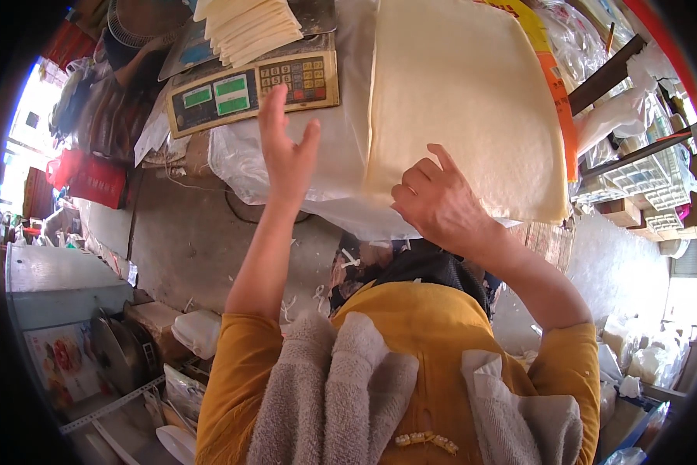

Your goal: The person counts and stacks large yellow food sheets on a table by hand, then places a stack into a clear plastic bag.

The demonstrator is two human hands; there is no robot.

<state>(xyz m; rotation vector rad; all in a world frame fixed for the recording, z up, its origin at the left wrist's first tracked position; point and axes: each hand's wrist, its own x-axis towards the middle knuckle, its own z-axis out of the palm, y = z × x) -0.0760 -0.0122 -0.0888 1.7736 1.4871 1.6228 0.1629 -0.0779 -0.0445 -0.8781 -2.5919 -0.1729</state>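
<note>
A broad stack of pale yellow sheets (465, 99), which look like thin dough or tofu skin, lies on the plastic-covered table. My right hand (441, 200) is over its near left part, fingers partly bent and holding nothing; whether it touches the top sheet I cannot tell. My left hand (290, 142), empty with thumb and fingers apart, is raised near the keypad of a digital scale (212, 100). Folded pale sheets (249, 29) are piled on the scale's plate. White plastic film (342, 139) spreads between the scale and the stack.
Beyond the stack's right edge are an orange and yellow printed bag (561, 110), clear plastic bags and white plastic crates (645, 180). A red bag (92, 177) is at the left. Lower left are a white foam box (198, 332) and a metal shelf frame (116, 404).
</note>
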